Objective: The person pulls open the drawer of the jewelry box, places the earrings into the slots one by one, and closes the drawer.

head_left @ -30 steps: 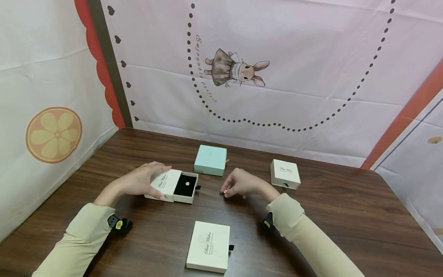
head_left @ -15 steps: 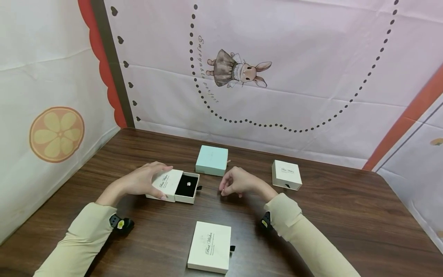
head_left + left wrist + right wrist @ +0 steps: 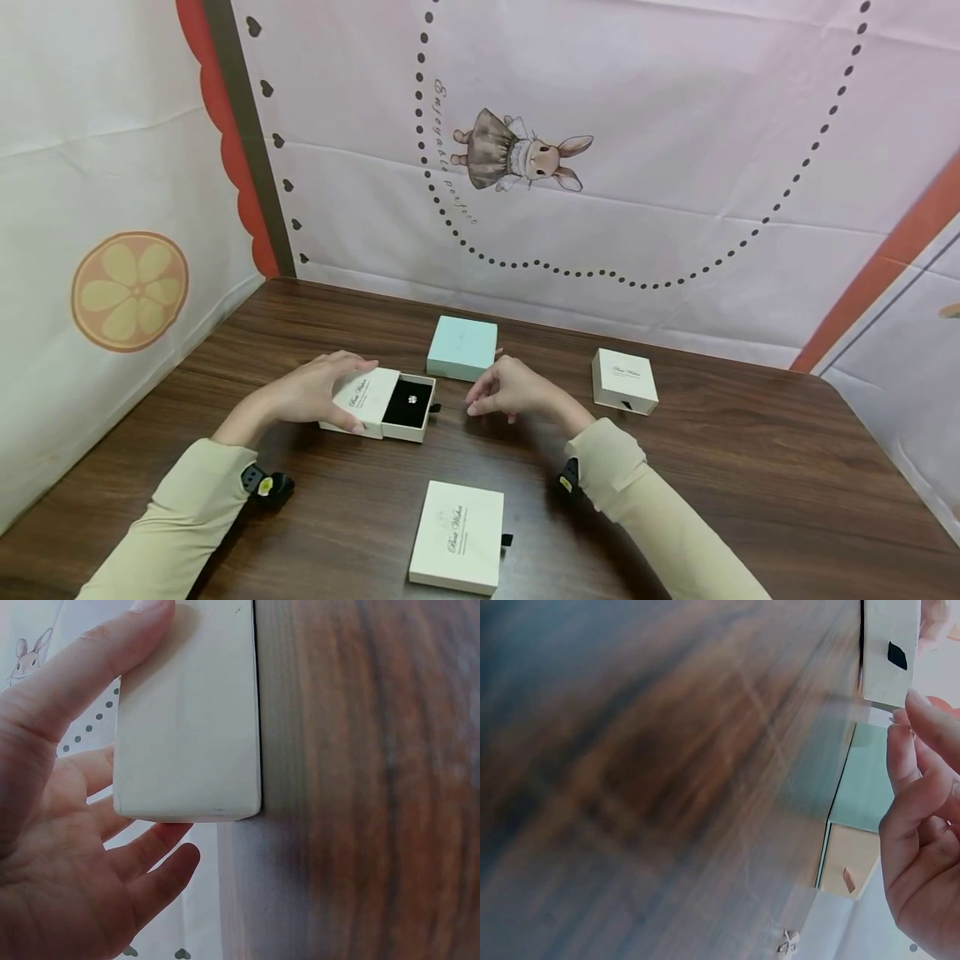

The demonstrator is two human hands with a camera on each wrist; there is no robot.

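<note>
My left hand (image 3: pixel 311 392) grips the cream sleeve of the little drawer box (image 3: pixel 378 403), which sits on the table (image 3: pixel 750 467) left of the middle, with its drawer pulled out and a tiny ring (image 3: pixel 410 397) on black padding. I think the box is light, stiff card, best held by its sides. My right hand (image 3: pixel 510 390) hangs just beside the drawer, fingers curled; I cannot tell if it pinches anything.

our left hand (image 3: pixel 311 392) lies at nine o'clock, fingers (image 3: pixel 90 656) curled in a grip, thumb along the near side. our right hand (image 3: pixel 506 390) hovers at centre, fingers (image 3: pixel 922 784) loosely bent together. both forearms angle inward in beige sleeves (image 3: pixel 172 525).
</note>
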